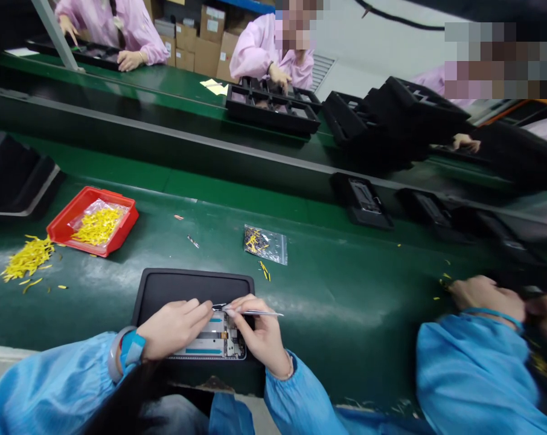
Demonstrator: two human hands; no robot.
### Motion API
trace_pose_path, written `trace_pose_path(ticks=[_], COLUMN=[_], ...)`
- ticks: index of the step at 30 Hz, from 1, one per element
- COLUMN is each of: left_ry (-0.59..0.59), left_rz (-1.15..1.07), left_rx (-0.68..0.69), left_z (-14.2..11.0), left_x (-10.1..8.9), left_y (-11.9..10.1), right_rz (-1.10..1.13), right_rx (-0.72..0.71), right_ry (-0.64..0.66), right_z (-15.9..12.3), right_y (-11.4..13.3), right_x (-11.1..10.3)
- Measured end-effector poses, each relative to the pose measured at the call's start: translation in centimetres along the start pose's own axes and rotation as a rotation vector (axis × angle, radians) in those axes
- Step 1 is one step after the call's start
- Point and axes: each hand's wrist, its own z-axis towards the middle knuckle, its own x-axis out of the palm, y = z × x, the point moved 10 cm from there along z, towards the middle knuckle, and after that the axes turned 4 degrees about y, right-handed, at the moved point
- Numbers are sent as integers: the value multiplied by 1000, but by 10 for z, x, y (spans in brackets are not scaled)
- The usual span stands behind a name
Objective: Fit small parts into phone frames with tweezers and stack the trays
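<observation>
Blue smock sleeves (47, 393) enter from the bottom edge. The left hand (174, 329), with a blue wristband (132, 349) at its wrist, has its fingers together and extended, their tips meeting a small dark part (219, 307) at the top of the assembly; whether that hand grips the part cannot be determined. The handset frame assembly (210, 341) lies flat, between both hands, on a black tray (192, 289) at lower center. The right hand (259, 332) is clamped on steel tweezers (259, 313), whose tips point toward the left hand. At far left, on the green conveyor belt (328, 314), loose yellow strips (28, 258) lie beside a red tray (81, 208) holding a clear bag of the same strips (99, 225). A small clear bag of mixed strips (264, 244) rests right of center. At lower right, a co-worker's hand (486, 296) extends from a blue sleeve (477, 368). Along the far belt, upper left to upper right, two co-workers in pink smocks (273, 54) handle black trays (273, 106), with cardboard boxes (210, 24) behind them and stacked black trays (391, 115) farther right.
</observation>
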Motion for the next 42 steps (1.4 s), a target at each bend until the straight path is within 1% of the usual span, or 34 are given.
trace_pose_path(ticks=[5, 10, 12, 15, 20, 22, 24, 27, 32, 34, 37, 42], left_ry=[-8, -15, -36, -96, -224, -273, -297, -303, -291, -286, -297, -313], left_rz=[3, 14, 10, 9, 46, 50, 53, 50, 25, 24, 18, 11], left_rx=[-5, 4, 13, 32, 40, 28, 17, 14, 28, 34, 26, 0], left_z=[0, -3, -5, -6, -8, -9, -10, -10, -8, -8, -8, -7], left_x=[-1, -2, -4, -9, -22, -28, -31, -33, -32, -31, -32, -32], left_y=[1, 0, -2, -4, -6, -6, -5, -5, -5, -5, -4, -2], right_rz=[-8, -71, -94, -144, -186, -201, -215, -191, -27, 2, -12, -56], right_rx=[-18, -40, -48, -68, -155, -151, -138, -131, -109, -107, -107, -117], right_ry=[14, 69, 88, 120, 135, 149, 163, 176, 85, 94, 126, 130], right_z=[-1, -1, -1, -2, -5, -5, -5, -5, -7, -7, -6, -3], right_y=[1, 5, 7, 9, 15, 15, 14, 13, 9, 7, 7, 9], right_x=[1, 6, 7, 11, 16, 19, 21, 22, 13, 14, 18, 19])
